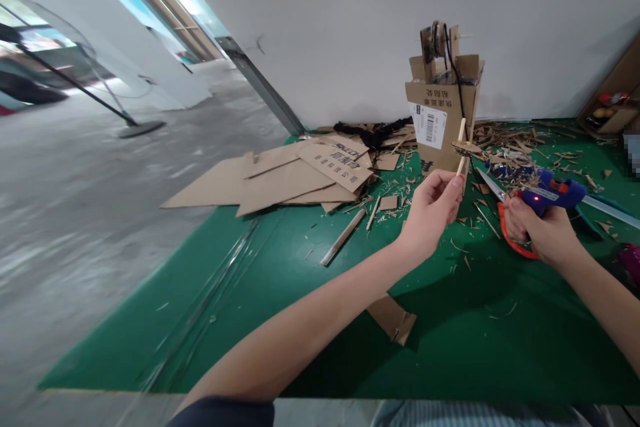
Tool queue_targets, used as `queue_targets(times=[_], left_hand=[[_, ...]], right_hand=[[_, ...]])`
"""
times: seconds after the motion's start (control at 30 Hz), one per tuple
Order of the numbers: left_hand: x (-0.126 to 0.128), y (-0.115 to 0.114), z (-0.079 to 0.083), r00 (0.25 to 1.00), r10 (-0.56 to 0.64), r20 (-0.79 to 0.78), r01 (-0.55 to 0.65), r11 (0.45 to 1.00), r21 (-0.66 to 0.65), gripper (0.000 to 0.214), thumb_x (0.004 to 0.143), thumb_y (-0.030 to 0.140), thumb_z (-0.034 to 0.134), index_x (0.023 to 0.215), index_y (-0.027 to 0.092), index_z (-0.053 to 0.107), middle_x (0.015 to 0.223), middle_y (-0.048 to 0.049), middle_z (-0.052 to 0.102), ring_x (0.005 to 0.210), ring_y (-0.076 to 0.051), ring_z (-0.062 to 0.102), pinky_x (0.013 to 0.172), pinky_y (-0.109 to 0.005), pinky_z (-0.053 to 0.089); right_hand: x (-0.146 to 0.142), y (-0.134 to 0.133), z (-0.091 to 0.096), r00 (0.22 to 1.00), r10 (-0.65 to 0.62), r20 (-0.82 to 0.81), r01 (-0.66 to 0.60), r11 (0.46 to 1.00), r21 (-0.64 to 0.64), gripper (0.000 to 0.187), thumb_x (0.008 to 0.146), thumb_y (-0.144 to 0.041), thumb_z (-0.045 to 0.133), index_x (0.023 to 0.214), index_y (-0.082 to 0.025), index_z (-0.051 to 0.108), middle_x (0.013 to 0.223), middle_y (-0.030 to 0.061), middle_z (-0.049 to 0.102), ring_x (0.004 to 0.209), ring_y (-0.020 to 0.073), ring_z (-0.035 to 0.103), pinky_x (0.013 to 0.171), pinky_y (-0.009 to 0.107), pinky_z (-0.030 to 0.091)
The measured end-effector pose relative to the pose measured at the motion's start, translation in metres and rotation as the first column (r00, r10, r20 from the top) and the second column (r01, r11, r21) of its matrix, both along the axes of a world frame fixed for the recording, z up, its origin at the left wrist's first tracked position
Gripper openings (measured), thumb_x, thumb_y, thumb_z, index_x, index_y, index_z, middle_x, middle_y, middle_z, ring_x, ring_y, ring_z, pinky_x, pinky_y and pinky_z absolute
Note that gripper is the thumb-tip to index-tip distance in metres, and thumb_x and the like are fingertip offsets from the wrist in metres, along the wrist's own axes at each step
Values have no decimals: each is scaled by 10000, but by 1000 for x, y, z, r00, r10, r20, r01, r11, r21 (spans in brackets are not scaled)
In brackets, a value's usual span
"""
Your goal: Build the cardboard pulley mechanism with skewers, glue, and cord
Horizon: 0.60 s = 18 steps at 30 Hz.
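Note:
My left hand (436, 205) is closed in a pinch around a thin wooden stick (461, 132), held upright. A small cardboard disc (468, 147) sits on that stick just above my fingertips. Wrapped round a blue hot glue gun (553, 192) is my right hand (543, 227); a red light glows on the gun and a pale glue stick (613, 211) juts from its rear. Scissors with orange handles (506, 230) lie by my right fingers, partly hidden. Behind my left hand stands a cardboard box (443, 117) carrying a pulley-like wheel (438, 40) and a black cord.
Flat cardboard sheets (290, 177) are stacked on the left of the green table (265, 320). Cardboard scraps (515, 140) litter the back. A wooden strip (343, 237) and a cardboard piece (393, 319) lie nearer. A white wall (360, 33) rises behind; a compartmented box (607, 107) stands right.

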<state>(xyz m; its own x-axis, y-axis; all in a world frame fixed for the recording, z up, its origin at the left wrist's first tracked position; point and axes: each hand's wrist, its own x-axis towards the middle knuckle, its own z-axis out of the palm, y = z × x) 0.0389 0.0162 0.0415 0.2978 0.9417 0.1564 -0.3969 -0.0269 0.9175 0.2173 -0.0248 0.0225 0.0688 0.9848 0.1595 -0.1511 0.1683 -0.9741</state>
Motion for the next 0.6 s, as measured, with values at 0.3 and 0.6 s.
queue_targets(times=[0.3,0.6], left_hand=[[-1,4,-1,998,39,-52,-36,998,51,203,898,359,660,840,176,594,656,54,503,459,-31,350,427,-193,278],[-2,5,-2,995,48,-86,-42,996,75,193,941,351,597,902,165,630,650,55,477,462,-33,359,422,-197,257]], right_hand=[[6,0,0,997,74,16,-73,997,-22,406,824,-533,757,728,-210,529,458,-77,427,385,72,391,389,230,332],[7,-1,1,995,101,26,-101,995,-7,402,856,-518,730,704,-213,515,449,-76,411,381,76,383,391,237,323]])
